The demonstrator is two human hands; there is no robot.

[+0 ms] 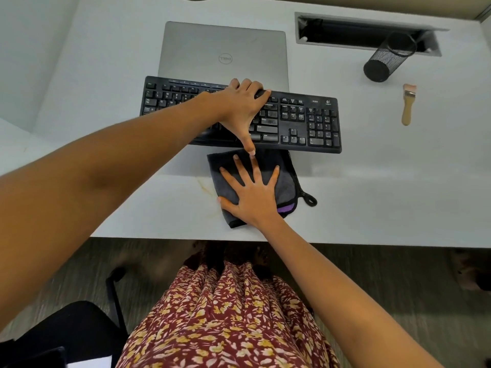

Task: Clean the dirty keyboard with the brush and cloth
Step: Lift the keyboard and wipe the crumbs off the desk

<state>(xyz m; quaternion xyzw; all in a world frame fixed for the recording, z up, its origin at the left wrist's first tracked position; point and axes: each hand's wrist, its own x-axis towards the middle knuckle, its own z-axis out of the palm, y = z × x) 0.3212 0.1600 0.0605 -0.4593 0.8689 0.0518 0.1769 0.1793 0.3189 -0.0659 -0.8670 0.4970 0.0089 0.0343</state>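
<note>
White counter (372, 181) carries a black keyboard (305, 120) near its middle, slightly askew before a closed laptop (224, 51), its keys dull. Left grip (241, 110) holds the keyboard, fingers hooked over its far edge and thumb at its near edge. Right grip (255, 192) lies flat, fingers spread wide, on a dark folded cloth (285, 179) near the front edge. A brush (407, 104) lies toward the right edge.

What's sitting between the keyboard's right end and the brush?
Nothing: the head view shows only bare desk between the keyboard and the brush. The mesh cup sits farther back, clear of that stretch.
</note>
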